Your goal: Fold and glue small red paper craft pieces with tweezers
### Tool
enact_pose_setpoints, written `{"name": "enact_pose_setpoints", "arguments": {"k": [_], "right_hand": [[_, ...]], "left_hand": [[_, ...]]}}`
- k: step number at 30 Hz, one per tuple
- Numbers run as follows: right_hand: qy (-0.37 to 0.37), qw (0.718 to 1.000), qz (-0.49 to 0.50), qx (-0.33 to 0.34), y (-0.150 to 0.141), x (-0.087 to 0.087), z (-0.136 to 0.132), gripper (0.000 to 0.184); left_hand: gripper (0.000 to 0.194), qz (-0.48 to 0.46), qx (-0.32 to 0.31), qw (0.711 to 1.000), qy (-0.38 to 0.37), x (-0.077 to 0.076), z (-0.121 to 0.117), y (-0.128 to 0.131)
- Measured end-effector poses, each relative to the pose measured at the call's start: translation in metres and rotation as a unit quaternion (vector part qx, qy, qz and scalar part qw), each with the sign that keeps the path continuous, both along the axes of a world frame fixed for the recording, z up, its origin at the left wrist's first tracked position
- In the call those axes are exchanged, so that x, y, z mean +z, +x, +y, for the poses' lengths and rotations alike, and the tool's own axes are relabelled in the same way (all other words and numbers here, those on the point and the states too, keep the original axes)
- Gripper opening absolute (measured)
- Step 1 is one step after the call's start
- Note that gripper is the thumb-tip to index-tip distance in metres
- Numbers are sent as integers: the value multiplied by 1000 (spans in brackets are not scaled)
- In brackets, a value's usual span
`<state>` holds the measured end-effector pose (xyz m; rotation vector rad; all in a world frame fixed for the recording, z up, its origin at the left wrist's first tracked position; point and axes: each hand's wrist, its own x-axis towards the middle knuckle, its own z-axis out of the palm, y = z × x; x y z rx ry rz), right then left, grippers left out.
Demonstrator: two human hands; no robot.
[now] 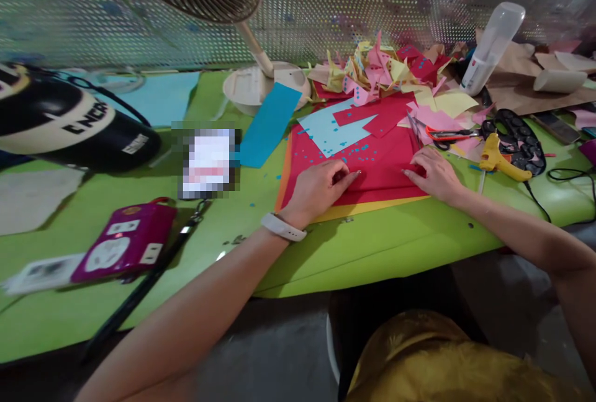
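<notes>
A sheet of red paper (pixel 307 147) lies on a yellow sheet (pixel 358 208) at the table's near side. My left hand (pixel 321 185), with a white band on the wrist, rests on the red paper with fingers curled and thumb stretched along a crease near its front edge. At the other end of that crease, my right hand (pixel 435 172) has its thumb and fingers bent around the paper's edge. What lies under the curled fingers is partly hidden. Above the hands is a light blue paper piece (pixel 328 126) with cut edges, among small blue paper bits.
Behind the paper is a heap of pink, yellow and red scraps (pixel 372 73). Scissors (pixel 451 134), a yellow glue gun (pixel 503 160) and a clear bottle (pixel 493 48) stand or lie to the right. A fan base (pixel 239 89), blue strip (pixel 270 126) and purple device (pixel 125 237) are leftward.
</notes>
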<state>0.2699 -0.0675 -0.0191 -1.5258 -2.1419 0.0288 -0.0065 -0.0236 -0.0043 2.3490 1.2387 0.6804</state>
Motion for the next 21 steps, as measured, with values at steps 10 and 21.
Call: {"name": "enact_pose_setpoints", "arguments": {"k": [10, 21], "right_hand": [[-6, 1000, 12, 3, 0, 1, 0, 13], [-4, 1000, 24, 10, -1, 2, -2, 11]], "left_hand": [[40, -95, -29, 994, -52, 6, -2, -2], [41, -20, -46, 999, 5, -3, 3, -3]]}}
